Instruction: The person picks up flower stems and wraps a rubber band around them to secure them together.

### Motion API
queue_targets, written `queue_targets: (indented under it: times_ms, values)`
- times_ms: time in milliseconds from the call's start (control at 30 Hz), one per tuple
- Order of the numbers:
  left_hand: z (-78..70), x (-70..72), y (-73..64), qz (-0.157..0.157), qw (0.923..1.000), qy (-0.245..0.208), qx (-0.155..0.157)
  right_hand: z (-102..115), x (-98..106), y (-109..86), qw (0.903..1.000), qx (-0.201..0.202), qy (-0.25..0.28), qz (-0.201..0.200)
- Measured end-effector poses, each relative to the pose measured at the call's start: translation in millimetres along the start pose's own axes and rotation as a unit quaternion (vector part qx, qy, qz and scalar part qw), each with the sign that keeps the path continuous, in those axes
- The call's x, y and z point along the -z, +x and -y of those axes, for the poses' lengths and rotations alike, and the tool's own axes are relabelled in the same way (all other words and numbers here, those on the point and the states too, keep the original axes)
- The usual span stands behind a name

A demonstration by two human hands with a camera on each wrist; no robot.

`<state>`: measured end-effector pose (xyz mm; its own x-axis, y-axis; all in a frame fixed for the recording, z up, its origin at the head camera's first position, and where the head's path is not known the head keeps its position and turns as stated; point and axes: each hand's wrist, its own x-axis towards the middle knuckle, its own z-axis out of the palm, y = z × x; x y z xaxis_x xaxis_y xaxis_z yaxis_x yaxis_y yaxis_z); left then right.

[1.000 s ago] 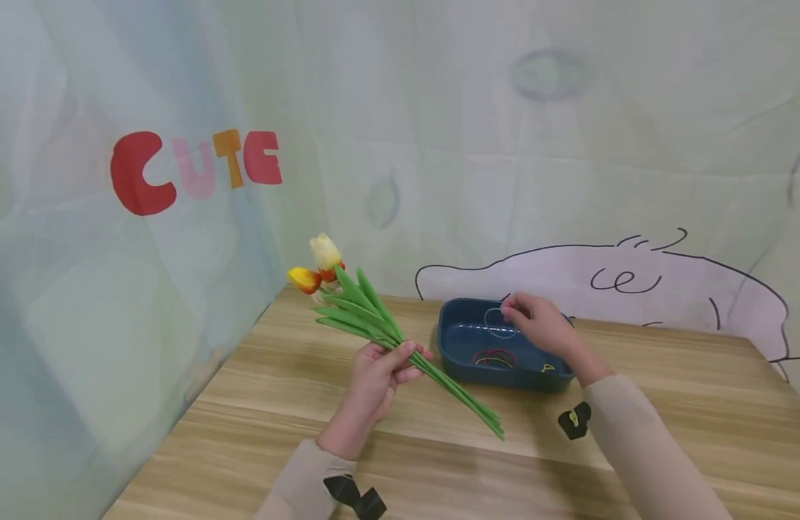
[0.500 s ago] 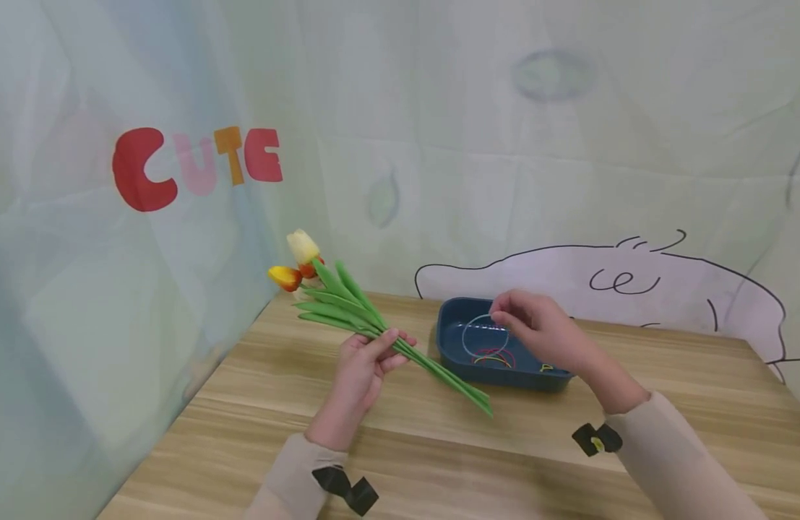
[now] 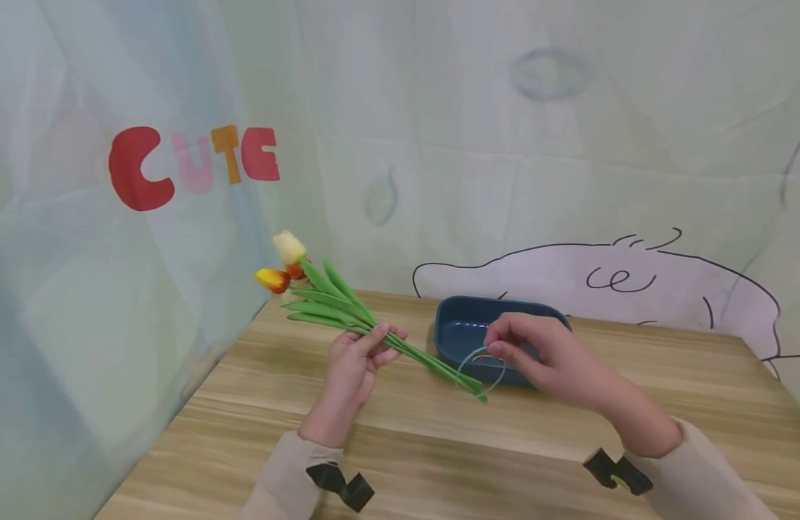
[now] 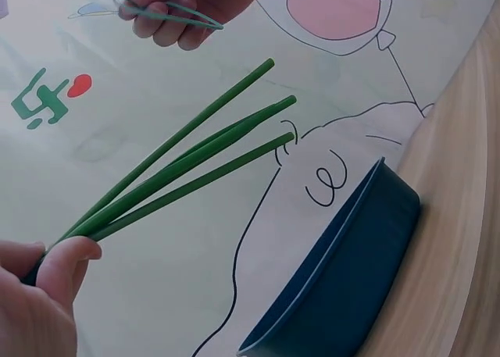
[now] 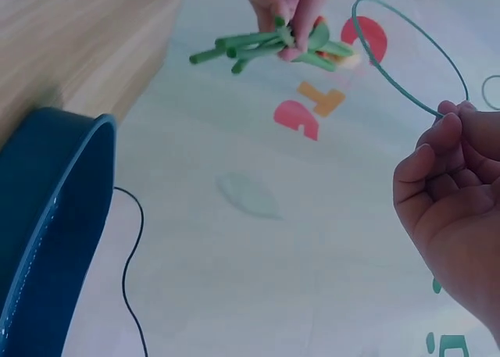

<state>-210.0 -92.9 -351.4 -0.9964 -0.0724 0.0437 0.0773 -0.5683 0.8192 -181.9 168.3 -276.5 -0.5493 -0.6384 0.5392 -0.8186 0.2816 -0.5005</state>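
My left hand [image 3: 353,365] pinches a bunch of artificial tulips [image 3: 334,303] by the green stems, thumb across them. Yellow-orange and cream blooms point to the far left, and the stem ends slant toward the right hand. Between thumb and index finger, my right hand [image 3: 556,361] holds a light blue-green rubber band [image 5: 391,81], which hangs as an open loop. In the head view this loop overlaps the stem ends; both wrist views show it apart from them. Behind the right hand stands a dark blue plastic box [image 3: 458,332], partly hidden, with a bit of another coloured band inside.
The wooden table [image 3: 243,412] carries the box near its back edge. A printed cloth backdrop [image 3: 439,180] rises behind and on the left, with the coloured letters "CUTE" [image 3: 142,170]. Black pieces [image 3: 617,473] are fixed near both sleeve cuffs.
The right hand has brought the rubber band out of the box, toward me and beside the stem ends. My left hand has shifted slightly left with the tulips.
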Motion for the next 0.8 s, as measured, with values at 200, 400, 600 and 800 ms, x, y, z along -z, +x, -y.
queue_targets:
  times_ms: [200,400,600,800]
  values:
    - [-5.1,-2.6,-2.7,-0.011,0.9999,-0.009,-0.004,9,-1,-8.5,0.9998,0.021,0.004,0.004]
    - [-9.8,-5.2,-5.2,-0.030,0.9992,-0.024,-0.011,12,-3,-15.6,0.9996,0.022,0.019,-0.001]
    - [-12.3,-7.4,-9.5,-0.020,0.9993,-0.031,-0.005,10,-7,-19.3,0.9988,0.033,0.035,-0.010]
    - [-9.6,-14.4,-17.9,0.006,0.9994,-0.028,0.017,8,-9,-20.7,0.9976,0.044,0.048,-0.025]
